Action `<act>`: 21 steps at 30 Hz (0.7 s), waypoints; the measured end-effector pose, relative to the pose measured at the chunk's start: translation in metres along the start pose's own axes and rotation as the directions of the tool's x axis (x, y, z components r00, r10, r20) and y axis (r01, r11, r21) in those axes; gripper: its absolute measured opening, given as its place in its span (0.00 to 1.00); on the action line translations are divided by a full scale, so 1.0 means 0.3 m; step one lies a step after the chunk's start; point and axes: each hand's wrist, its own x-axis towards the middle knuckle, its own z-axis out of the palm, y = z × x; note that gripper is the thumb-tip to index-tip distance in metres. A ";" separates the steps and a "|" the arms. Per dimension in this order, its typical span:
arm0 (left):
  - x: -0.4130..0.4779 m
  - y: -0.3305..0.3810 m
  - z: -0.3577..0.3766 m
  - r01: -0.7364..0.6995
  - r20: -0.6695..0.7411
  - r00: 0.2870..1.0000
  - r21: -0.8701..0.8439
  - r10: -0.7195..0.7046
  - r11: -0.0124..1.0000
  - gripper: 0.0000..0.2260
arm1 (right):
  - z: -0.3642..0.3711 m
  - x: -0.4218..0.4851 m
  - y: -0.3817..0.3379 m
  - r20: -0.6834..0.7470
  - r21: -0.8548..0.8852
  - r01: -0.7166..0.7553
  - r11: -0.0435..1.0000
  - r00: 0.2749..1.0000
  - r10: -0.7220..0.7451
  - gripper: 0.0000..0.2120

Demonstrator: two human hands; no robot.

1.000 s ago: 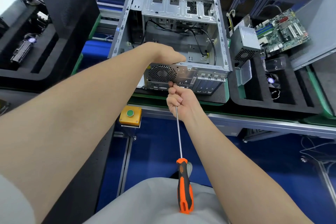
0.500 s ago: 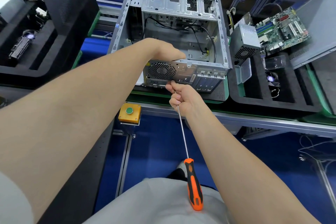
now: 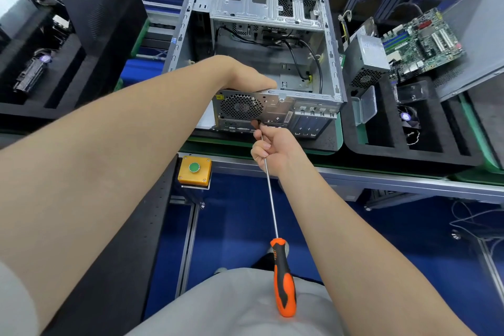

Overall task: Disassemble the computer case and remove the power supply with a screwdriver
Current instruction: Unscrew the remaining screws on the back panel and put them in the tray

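The supply (image 3: 240,106) sits in the near left corner of the case (image 3: 331,63), its round fan grille showing through the case's rear panel, which faces the person. The case lies on its side with the open side up, black cables loose inside.

The screwdriver (image 3: 275,222) points at that rear panel just below the grille, with its tip at the panel and its orange and black handle far back from the case, over the person's lap. The right hand (image 3: 272,150) is clenched round the bare shaft close to the tip, just in front of the panel.

The left hand (image 3: 242,76) reaches over the top edge of the panel into the case above the supply. Its thumb lies along the edge and its fingers are hidden inside, so I cannot tell whether it grasps anything.

The case rests on a black foam tray (image 3: 331,142). Right of the case a second power unit (image 3: 365,60) leans beside a green board (image 3: 420,41). Below the case's near left corner sits a yellow box (image 3: 194,170) with a green button.
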 end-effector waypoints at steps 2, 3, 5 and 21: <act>0.000 0.000 0.001 -0.004 -0.012 1.000 0.003 0.004 1.000 0.36 | 0.003 -0.004 0.000 -0.009 0.002 -0.009 1.000 1.000 0.009 0.10; 0.001 0.000 0.002 -0.006 -0.012 1.000 0.001 0.006 1.000 0.37 | 0.003 -0.005 0.001 -0.010 0.006 -0.012 1.000 1.000 0.012 0.10; 0.004 -0.001 0.003 -0.006 -0.008 1.000 -0.015 0.005 1.000 0.37 | 0.003 -0.005 0.001 -0.012 0.012 -0.018 1.000 1.000 0.018 0.09; 0.007 -0.002 0.006 -0.003 -0.027 1.000 -0.014 0.003 1.000 0.37 | -0.015 -0.005 0.021 0.017 0.050 -0.008 0.999 1.000 0.007 0.10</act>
